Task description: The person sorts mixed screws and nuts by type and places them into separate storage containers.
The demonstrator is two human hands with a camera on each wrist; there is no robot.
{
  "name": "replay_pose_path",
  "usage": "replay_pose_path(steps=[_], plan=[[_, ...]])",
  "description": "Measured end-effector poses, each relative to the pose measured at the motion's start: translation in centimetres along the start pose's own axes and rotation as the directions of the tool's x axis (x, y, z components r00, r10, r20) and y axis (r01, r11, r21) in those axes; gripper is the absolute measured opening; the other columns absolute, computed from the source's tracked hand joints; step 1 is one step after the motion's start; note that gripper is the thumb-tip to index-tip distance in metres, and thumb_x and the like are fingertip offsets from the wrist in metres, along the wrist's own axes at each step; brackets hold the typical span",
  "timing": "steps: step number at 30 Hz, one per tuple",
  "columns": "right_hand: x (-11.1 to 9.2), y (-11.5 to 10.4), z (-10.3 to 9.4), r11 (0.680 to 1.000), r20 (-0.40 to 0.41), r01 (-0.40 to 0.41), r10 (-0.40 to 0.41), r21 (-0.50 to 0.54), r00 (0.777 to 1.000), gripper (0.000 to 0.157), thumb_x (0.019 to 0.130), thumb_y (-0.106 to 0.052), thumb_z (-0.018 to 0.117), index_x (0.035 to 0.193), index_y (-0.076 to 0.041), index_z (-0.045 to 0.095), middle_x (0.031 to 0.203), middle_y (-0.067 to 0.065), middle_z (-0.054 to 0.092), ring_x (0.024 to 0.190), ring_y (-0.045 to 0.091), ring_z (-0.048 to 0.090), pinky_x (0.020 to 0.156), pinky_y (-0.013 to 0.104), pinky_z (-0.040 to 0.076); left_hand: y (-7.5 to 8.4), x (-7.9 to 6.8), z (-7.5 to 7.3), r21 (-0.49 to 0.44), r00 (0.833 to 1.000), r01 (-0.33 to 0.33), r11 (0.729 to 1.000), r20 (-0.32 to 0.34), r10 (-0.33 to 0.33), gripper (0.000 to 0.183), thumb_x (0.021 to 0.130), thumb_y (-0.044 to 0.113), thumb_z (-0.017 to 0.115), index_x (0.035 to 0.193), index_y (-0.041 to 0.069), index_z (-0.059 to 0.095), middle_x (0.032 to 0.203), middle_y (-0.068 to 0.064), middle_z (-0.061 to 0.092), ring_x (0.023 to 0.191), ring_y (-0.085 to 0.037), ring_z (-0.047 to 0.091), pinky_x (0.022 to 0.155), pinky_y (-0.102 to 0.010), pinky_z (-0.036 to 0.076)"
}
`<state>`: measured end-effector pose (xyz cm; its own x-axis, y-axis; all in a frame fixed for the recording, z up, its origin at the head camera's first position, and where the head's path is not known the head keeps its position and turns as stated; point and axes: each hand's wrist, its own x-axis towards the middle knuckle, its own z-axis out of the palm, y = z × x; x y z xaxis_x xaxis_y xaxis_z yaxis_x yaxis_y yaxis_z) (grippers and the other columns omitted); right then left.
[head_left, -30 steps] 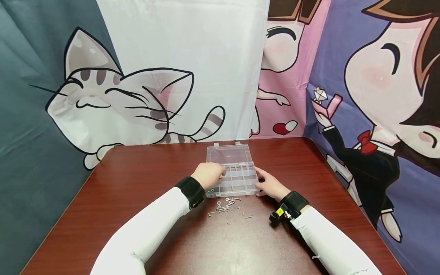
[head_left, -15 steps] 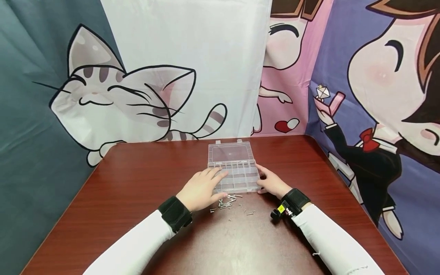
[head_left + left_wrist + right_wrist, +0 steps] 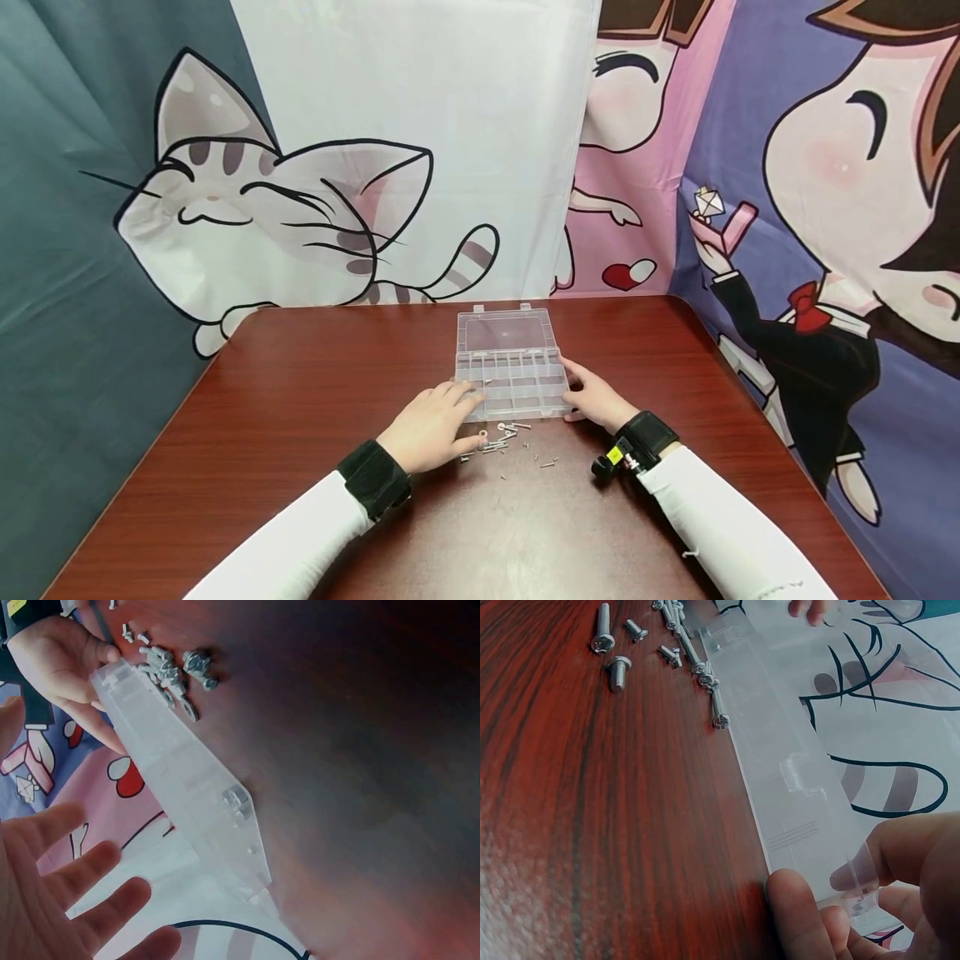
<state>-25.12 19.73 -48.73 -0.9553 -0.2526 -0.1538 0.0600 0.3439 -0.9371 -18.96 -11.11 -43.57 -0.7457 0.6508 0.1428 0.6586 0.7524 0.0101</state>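
Observation:
A clear plastic compartment box (image 3: 517, 407) lies on the table with its lid (image 3: 506, 332) folded back. My left hand (image 3: 426, 427) hovers by the box's left front corner, its fingers spread and holding nothing. In the left wrist view those fingers (image 3: 97, 907) are parted. My right hand (image 3: 598, 403) holds the box's right side, with thumb and fingers around the corner in the right wrist view. In front of the box lies a loose pile of screws (image 3: 688, 654) and washers (image 3: 187, 707). Some small metal hardware (image 3: 237, 801) shows through the box wall at its left end.
The reddish-brown wooden table (image 3: 330, 358) reaches back to cartoon-printed cloths (image 3: 420, 83). A few single screws (image 3: 619, 673) lie apart from the pile, toward the right. A small black camera (image 3: 604, 467) hangs from the right wrist strap.
My left hand has come out of the box's left compartments and drawn back toward the lower left, its curled fingers spreading. The right hand keeps its hold on the box.

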Motion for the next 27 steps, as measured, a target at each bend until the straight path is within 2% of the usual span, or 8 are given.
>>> replay_pose_path(steps=[4,7,9,13,17,21,27], plan=[[-0.4,-0.7,0.0,1.000,0.004,0.004,-0.004,0.002,1.000,0.078,0.087,0.007,0.050,0.157,-0.008,0.021,0.127,0.029,0.044,0.084,0.026,0.060,0.065,0.038,0.058,0.2,0.1,0.3,0.052,0.999,-0.029,0.998,0.016,0.028,0.046,0.089,0.053,0.066,0.119,0.017,0.067,0.112,-0.001,0.060,0.107,-0.023,0.057,0.090,-0.042,0.047],[-0.7,-1.3,0.1,1.000,0.014,0.004,-0.004,-0.002,1.000,0.078,0.087,0.008,0.050,0.157,-0.005,0.020,0.126,0.031,0.045,0.087,0.028,0.059,0.067,0.042,0.058,0.3,0.2,0.5,0.077,0.997,-0.081,0.994,0.003,0.081,0.028,0.084,0.044,0.074,0.100,0.021,0.071,0.091,0.004,0.057,0.087,-0.019,0.057,0.075,-0.038,0.049],[-0.7,-1.3,0.1,1.000,0.017,0.002,-0.002,-0.006,1.000,0.077,0.087,0.008,0.050,0.157,-0.005,0.019,0.126,0.031,0.045,0.089,0.030,0.059,0.068,0.043,0.058,0.4,0.3,0.7,0.081,0.993,-0.114,0.990,-0.008,0.115,0.018,0.082,0.037,0.078,0.091,0.023,0.070,0.084,0.006,0.056,0.081,-0.017,0.058,0.070,-0.037,0.048],[-0.4,-0.6,0.0,1.000,0.005,0.006,-0.006,-0.009,1.000,0.078,0.087,0.007,0.050,0.158,-0.008,0.021,0.126,0.028,0.046,0.090,0.027,0.058,0.065,0.040,0.058,0.6,0.6,1.3,0.098,0.986,-0.163,0.982,-0.012,0.165,0.015,0.078,0.028,0.081,0.082,0.024,0.067,0.080,0.007,0.057,0.079,-0.016,0.059,0.065,-0.035,0.047],[0.0,0.1,0.0,1.000,-0.006,0.000,0.000,0.001,1.000,0.079,0.087,0.006,0.052,0.158,-0.013,0.023,0.126,0.026,0.046,0.085,0.024,0.059,0.063,0.037,0.057,0.7,0.9,1.7,0.106,0.982,-0.189,0.976,-0.004,0.191,0.015,0.076,0.023,0.082,0.080,0.025,0.068,0.080,0.008,0.060,0.079,-0.016,0.060,0.063,-0.034,0.046],[0.2,0.5,0.0,1.000,-0.003,-0.005,0.005,-0.002,1.000,0.080,0.086,0.006,0.052,0.158,-0.015,0.024,0.125,0.025,0.046,0.081,0.024,0.059,0.063,0.036,0.057,0.8,1.2,1.8,0.098,0.979,-0.202,0.975,-0.013,0.204,0.014,0.075,0.018,0.080,0.078,0.026,0.068,0.078,0.008,0.062,0.078,-0.016,0.061,0.064,-0.035,0.046],[0.4,0.6,0.0,1.000,-0.011,-0.005,0.005,-0.001,1.000,0.080,0.086,0.006,0.053,0.158,-0.015,0.025,0.124,0.024,0.047,0.088,0.025,0.059,0.063,0.037,0.057,1.1,1.6,1.9,0.099,0.978,-0.207,0.973,-0.018,0.210,0.016,0.074,0.016,0.079,0.073,0.025,0.066,0.074,0.009,0.062,0.074,-0.016,0.061,0.065,-0.035,0.047]])
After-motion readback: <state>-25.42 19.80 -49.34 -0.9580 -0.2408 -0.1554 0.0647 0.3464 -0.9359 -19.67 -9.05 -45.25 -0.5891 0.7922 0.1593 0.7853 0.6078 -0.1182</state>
